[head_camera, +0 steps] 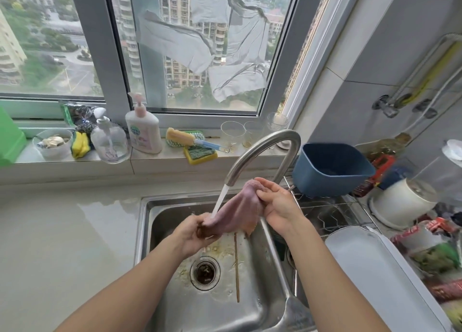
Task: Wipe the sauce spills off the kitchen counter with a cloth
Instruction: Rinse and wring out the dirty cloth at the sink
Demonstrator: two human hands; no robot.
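Observation:
A mauve cloth point(240, 211) hangs stretched between both hands over the steel sink point(265, 294). Its lower left end is stained dark brown. My left hand point(197, 234) grips that stained end. My right hand point(277, 204) pinches the upper end, beside the curved steel faucet point(265, 149). Water point(220, 201) runs from the spout onto the cloth. The pale counter point(62, 244) lies to the left of the sink, glossy and wet near the sink rim.
A chopstick point(236, 266) and food bits lie in the sink by the drain point(205, 273). Soap bottles point(145, 129), sponges point(197, 151) and glasses point(232, 134) line the windowsill. A blue tub point(330, 169), a dish rack and packets crowd the right side.

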